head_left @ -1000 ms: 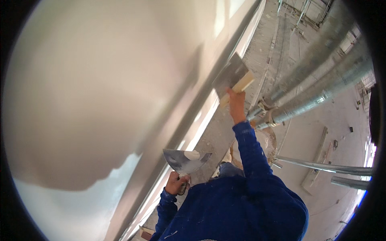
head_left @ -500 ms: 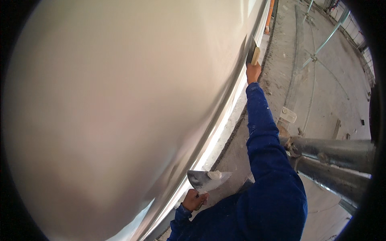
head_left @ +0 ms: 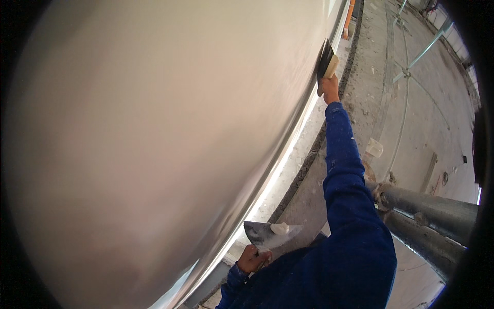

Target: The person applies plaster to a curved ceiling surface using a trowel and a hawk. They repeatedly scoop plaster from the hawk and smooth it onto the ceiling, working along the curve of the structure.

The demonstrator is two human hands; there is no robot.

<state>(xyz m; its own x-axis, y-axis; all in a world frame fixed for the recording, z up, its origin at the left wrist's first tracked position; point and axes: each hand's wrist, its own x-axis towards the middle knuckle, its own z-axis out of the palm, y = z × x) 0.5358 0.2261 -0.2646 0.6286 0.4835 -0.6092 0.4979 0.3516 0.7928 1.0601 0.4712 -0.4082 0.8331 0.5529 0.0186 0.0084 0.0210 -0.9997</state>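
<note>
My right arm, in a blue sleeve, reaches far ahead along a large, smooth, pale wall (head_left: 154, 129). My right hand (head_left: 330, 89) is closed round the wooden handle of a plastering trowel (head_left: 324, 61). The trowel's dark blade stands close along the wall's surface; I cannot tell whether its edge touches. Low and near my body, my left hand (head_left: 252, 259) grips a wide putty knife (head_left: 257, 233), whose handle is mostly hidden by the fingers. A lump of white putty (head_left: 279, 228) sits on the putty knife's broad metal blade.
To the right, thick metal scaffold poles (head_left: 432, 201) run close beside my arm. Below lies a dusty concrete floor (head_left: 411, 129) with a white container (head_left: 374, 148). An orange pipe (head_left: 348, 20) and a thin greenish brace (head_left: 427, 46) stand farther off.
My right hand and the trowel have shifted slightly right and up, and more of the blade's face shows. The left hand keeps its hold; the whole view has moved a little.
</note>
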